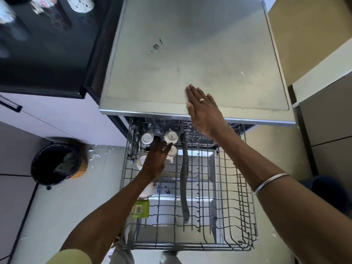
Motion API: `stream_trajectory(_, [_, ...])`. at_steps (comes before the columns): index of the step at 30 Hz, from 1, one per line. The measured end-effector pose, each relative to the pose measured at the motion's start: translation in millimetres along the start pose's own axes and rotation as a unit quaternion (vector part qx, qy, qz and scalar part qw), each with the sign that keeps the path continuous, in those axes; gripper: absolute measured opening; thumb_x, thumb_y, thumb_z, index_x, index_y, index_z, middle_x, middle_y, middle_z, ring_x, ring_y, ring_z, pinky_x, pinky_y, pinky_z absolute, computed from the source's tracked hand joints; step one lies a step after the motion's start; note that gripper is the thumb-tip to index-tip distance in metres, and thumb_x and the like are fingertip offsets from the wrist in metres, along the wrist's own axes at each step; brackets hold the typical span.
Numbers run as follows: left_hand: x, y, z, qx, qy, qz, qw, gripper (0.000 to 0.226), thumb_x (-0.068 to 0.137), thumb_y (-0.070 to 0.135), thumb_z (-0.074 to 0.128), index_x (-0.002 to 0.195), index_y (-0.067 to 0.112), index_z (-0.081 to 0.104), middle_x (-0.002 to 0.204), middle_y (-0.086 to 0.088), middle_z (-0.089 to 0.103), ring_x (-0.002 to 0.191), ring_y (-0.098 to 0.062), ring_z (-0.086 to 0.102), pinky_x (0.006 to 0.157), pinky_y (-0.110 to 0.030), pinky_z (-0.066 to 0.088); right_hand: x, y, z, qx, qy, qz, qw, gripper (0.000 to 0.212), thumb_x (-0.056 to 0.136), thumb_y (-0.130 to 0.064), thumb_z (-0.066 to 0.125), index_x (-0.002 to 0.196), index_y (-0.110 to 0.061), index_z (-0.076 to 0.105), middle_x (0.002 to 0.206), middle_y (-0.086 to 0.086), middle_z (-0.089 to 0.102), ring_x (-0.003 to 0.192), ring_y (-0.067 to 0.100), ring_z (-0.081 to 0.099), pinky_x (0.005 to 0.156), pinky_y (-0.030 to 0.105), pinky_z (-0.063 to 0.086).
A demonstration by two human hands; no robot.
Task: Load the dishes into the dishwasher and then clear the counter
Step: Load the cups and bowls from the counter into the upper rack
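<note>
The fingers (pixel 166 147) of the left hand (pixel 155 161) lie fairly straight and loose among the cups, touching or just over a small white upturned cup (pixel 172 151); they do not look clenched round anything, though the cup rim under the palm is partly hidden. The right hand (pixel 202 109) is spread flat, fingers straight, resting on the front edge of the grey steel tabletop (pixel 190 44) above the machine.

Outward from there, the grey wire upper rack (pixel 228 197) is pulled out over the floor. Along its left side sit a dark patterned cup with a white base (pixel 147 138), a second white cup (pixel 171 137), a pale bowl (pixel 141 162), a white dish (pixel 149 189) and a green square container (pixel 140 208).

I'd judge loading as well begun but unfinished: most of the rack is bare, and blurred patterned crockery (pixel 81 3) stands on the black counter (pixel 47 44), yet to be cleared.
</note>
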State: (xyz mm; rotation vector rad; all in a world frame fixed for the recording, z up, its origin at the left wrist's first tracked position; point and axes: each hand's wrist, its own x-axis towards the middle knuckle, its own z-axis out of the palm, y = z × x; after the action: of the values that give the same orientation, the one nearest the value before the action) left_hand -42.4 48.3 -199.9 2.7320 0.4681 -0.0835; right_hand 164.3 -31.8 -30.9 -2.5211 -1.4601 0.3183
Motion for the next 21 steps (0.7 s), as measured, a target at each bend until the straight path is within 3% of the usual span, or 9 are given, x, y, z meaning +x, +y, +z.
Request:
stream_trajectory(4, [-29.9,-9.1,-51.5,-0.071,0.104,0.066,0.990,0.059,0.068,-0.012,0.069,0.123,0.006,0.064,0.125,-0.016,0.062,0.113,-0.034,0.057,0.098,-0.039,0.049,4.9,-13.6,-11.0,-0.003,-0.062,0.035,0.997,0.055,0.107,-0.030,0.019,0.157,-0.019,-0.001,0.164,-0.003,-0.005,0.151,0.017,-0.002,0.122,0.041,0.002])
stream_trajectory(8, [-66.3,-38.4,-108.9,-0.103,0.190,0.149,0.965,0.028,0.085,-0.004,0.066,0.112,0.001,0.068,0.111,-0.017,0.064,0.101,-0.030,0.059,0.091,-0.032,0.050,8.0,-32.2,-20.3,-0.021,-0.110,0.084,0.990,0.064,0.104,-0.020,0.032,0.157,-0.014,-0.002,0.164,0.003,-0.006,0.152,0.027,0.003,0.120,0.049,0.012])
stream_trajectory(11, [-85.9,-72.3,-154.0,-0.151,0.244,0.104,0.952,0.026,0.100,0.013,0.047,0.115,0.003,0.067,0.114,-0.013,0.061,0.103,-0.026,0.059,0.092,-0.028,0.049,11.8,-51.1,-31.1,-0.057,-0.102,0.106,0.987,0.071,0.092,-0.003,0.043,0.154,-0.005,0.009,0.164,0.010,0.009,0.145,0.038,0.026,0.109,0.049,0.035])
stream_trajectory(14, [-96.0,-109.3,-196.1,-0.145,0.298,0.041,0.943,0.030,0.091,-0.004,0.047,0.111,0.004,0.069,0.112,-0.009,0.060,0.103,-0.023,0.059,0.092,-0.027,0.049,19.5,-72.0,-38.2,-0.074,-0.119,0.159,0.977,0.065,0.095,-0.004,0.044,0.151,0.001,0.013,0.156,0.025,0.024,0.131,0.048,0.041,0.104,0.046,0.039])
stream_trajectory(17, [-94.6,-157.4,-227.1,-0.150,0.356,0.016,0.922,0.034,0.083,-0.016,0.057,0.109,0.002,0.069,0.107,-0.009,0.061,0.102,-0.022,0.059,0.089,-0.036,0.053,34.6,-88.1,-39.7,-0.029,-0.167,0.206,0.964,0.072,0.102,-0.020,0.043,0.154,-0.001,-0.003,0.162,0.022,0.001,0.145,0.044,0.019,0.115,0.045,0.027])
stream_trajectory(19, [-87.2,-190.4,-249.9,-0.150,0.367,-0.019,0.918,0.030,0.086,-0.011,0.059,0.110,0.005,0.068,0.110,-0.007,0.061,0.103,-0.021,0.059,0.090,-0.036,0.053,54.1,-97.7,-38.2,-0.024,-0.166,0.189,0.968,0.078,0.102,-0.029,0.045,0.154,-0.002,-0.008,0.163,0.016,-0.011,0.150,0.037,0.005,0.118,0.049,0.021])
stream_trajectory(21, [-80.2,-227.3,-275.5,-0.109,0.378,-0.032,0.919,0.028,0.087,-0.006,0.055,0.108,0.005,0.068,0.108,-0.008,0.060,0.101,-0.021,0.058,0.090,-0.033,0.052,78.4,-117.6,-37.1,-0.004,-0.149,0.167,0.975,0.074,0.104,-0.026,0.041,0.155,-0.003,-0.007,0.162,0.013,-0.014,0.151,0.032,-0.002,0.119,0.051,0.017])
